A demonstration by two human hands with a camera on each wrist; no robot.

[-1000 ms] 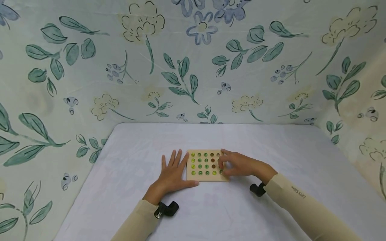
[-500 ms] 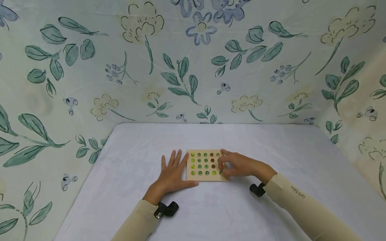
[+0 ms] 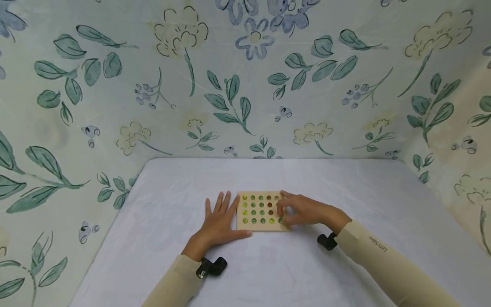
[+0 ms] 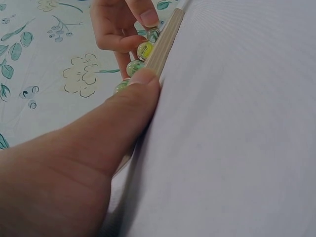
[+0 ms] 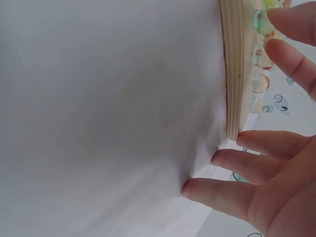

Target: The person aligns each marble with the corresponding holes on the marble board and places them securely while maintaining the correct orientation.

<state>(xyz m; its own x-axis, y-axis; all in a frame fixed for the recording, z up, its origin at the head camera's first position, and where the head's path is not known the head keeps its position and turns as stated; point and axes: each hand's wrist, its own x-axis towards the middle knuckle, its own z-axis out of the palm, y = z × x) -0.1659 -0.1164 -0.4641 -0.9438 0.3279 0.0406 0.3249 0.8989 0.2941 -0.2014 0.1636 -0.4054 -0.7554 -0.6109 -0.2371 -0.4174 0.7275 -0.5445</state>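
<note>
A light wooden board [image 3: 262,228] lies on the white cloth, set with rows of glass marbles: yellow marbles [image 3: 245,212] at left, green marbles [image 3: 262,212] beside them, then red-brown ones [image 3: 270,212]. My left hand [image 3: 218,226] is spread flat at the board's left side, its thumb [image 4: 143,79] pressing the front edge. At the near right corner my right hand [image 3: 304,209] pinches a green marble [image 4: 153,34] between thumb and index finger. That hand's other fingers [image 5: 261,143] reach down by the board's right edge and the cloth. It hides part of the rightmost column.
A white cloth [image 3: 326,183] covers the table around the board. Behind and at the sides hangs a floral-print curtain [image 3: 245,145]. Small black cameras sit on both wrists, one at the left wrist [image 3: 212,266] and one at the right wrist [image 3: 327,241].
</note>
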